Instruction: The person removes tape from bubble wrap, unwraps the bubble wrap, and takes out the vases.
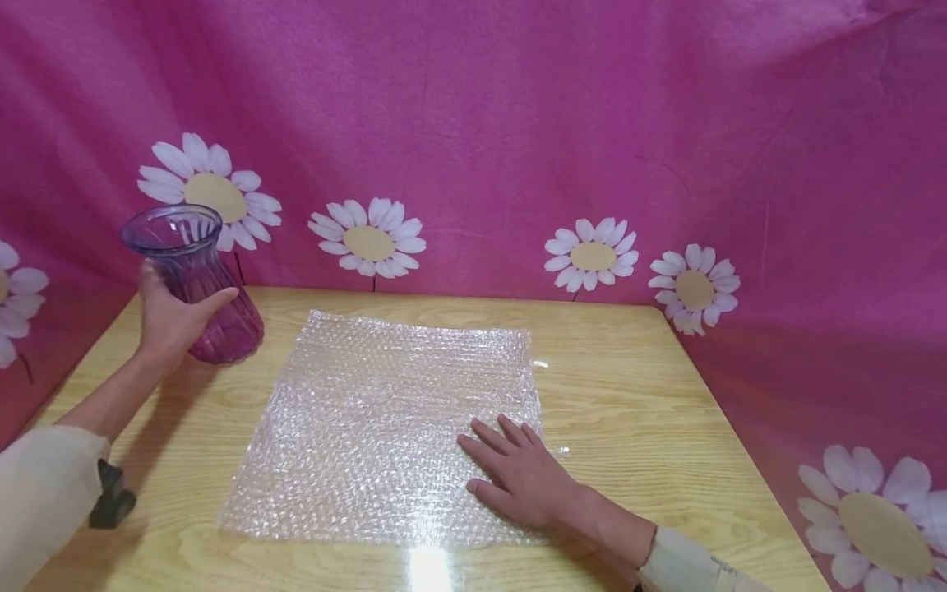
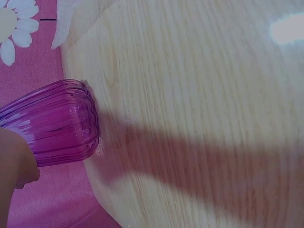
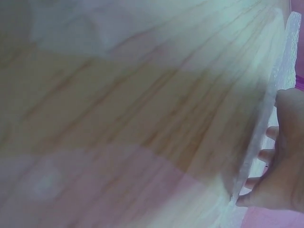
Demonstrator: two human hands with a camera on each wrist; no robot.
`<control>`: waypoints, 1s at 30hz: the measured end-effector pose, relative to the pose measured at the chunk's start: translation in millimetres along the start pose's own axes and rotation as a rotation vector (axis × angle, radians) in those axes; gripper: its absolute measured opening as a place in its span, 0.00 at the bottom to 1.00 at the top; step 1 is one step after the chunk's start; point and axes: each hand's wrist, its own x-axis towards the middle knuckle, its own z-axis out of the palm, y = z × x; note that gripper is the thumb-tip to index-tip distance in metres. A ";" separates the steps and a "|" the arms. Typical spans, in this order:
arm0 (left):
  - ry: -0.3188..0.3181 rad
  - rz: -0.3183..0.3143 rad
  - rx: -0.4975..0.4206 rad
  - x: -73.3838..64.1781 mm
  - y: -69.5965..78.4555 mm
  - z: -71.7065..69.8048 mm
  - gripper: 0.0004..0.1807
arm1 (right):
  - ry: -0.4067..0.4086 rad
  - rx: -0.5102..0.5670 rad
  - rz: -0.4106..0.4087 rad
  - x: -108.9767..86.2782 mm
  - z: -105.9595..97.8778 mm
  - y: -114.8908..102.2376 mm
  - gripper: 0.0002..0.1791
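Observation:
A ribbed glass vase (image 1: 214,300), purple to pink with a flared rim, stands slightly tilted in the head view at the back left of the table. My left hand (image 1: 172,316) grips its neck from the near side, thumb across the front. In the left wrist view the vase's base (image 2: 71,126) shows close to the wood. A sheet of clear bubble wrap (image 1: 392,419) lies flat in the middle. My right hand (image 1: 521,473) rests on its near right part with fingers spread; the right wrist view shows those fingers (image 3: 266,156) along the sheet's edge.
The wooden table (image 1: 629,395) has its back edge against a pink cloth (image 1: 473,123) printed with white daisies. Small clear tape pieces (image 1: 542,363) stick out at the bubble wrap's right edge. Bright glare (image 1: 429,567) lies at the table's front.

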 end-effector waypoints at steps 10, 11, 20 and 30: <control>0.113 -0.040 0.050 -12.2 4.6 -2.8 0.48 | 0.009 0.015 -0.003 -0.9 -1.7 2.4 0.34; 0.121 -0.034 0.055 -12.9 5.2 -3.0 0.47 | 0.005 0.014 0.001 -0.9 -2.0 2.7 0.34; 0.182 0.014 0.067 -19.2 4.2 -1.0 0.33 | 0.017 0.016 -0.005 -0.5 -2.0 5.2 0.34; 0.238 0.098 0.068 -27.9 -0.4 5.2 0.27 | 0.031 0.019 0.008 -1.2 -4.4 6.2 0.34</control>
